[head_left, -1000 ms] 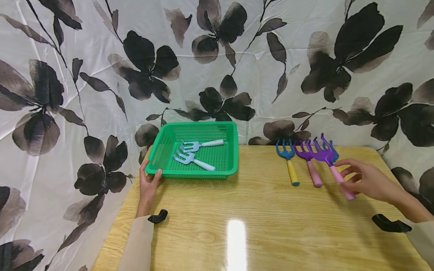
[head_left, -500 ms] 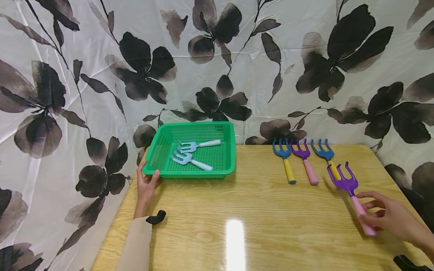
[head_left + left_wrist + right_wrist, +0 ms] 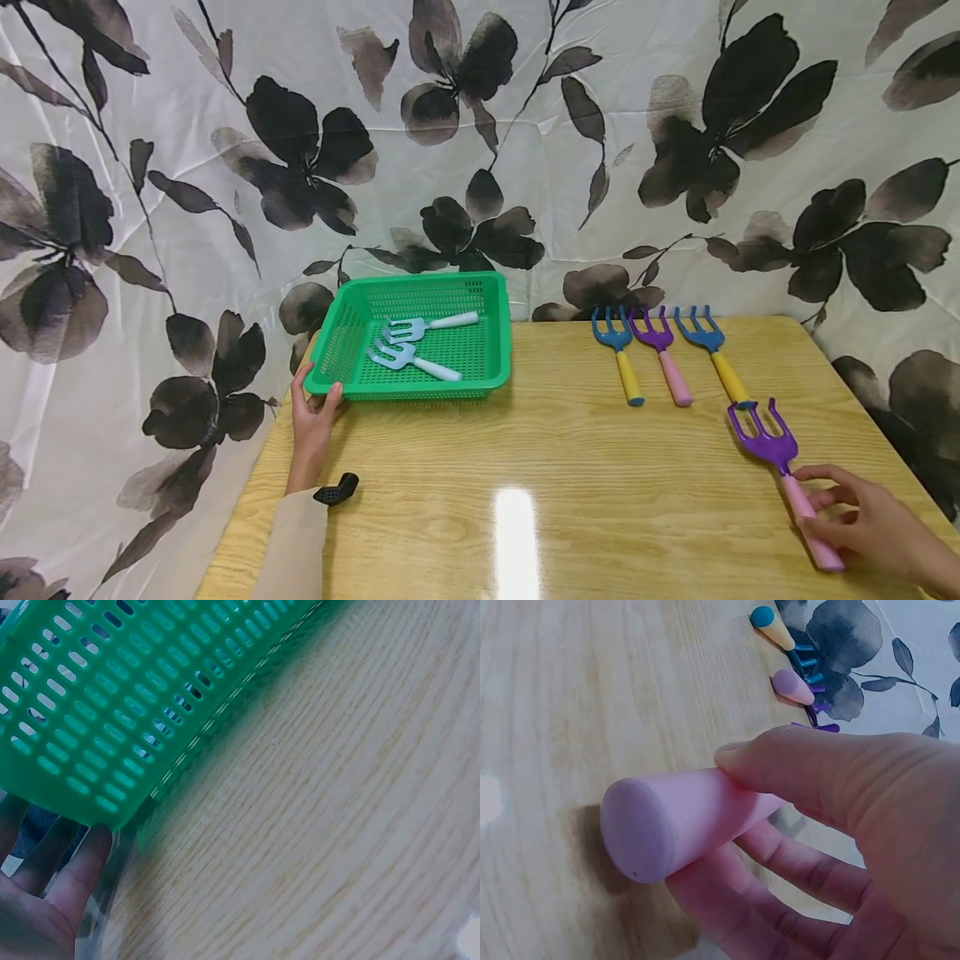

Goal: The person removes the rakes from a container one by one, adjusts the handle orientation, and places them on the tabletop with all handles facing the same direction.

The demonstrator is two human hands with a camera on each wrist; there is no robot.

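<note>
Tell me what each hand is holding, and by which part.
The right hand holds a purple fork by its pink handle; the left hand holds the green basket at its near left corner.

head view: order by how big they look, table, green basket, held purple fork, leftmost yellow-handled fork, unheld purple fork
1. table
2. green basket
3. held purple fork, maybe helped by nearness
4. leftmost yellow-handled fork, unheld purple fork: too alike to rank

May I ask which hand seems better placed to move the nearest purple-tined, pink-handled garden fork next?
Probably the right hand, which holds the fork by its pink handle, while the left hand touches a corner of the green perforated plastic basket, well away from the fork.
</note>
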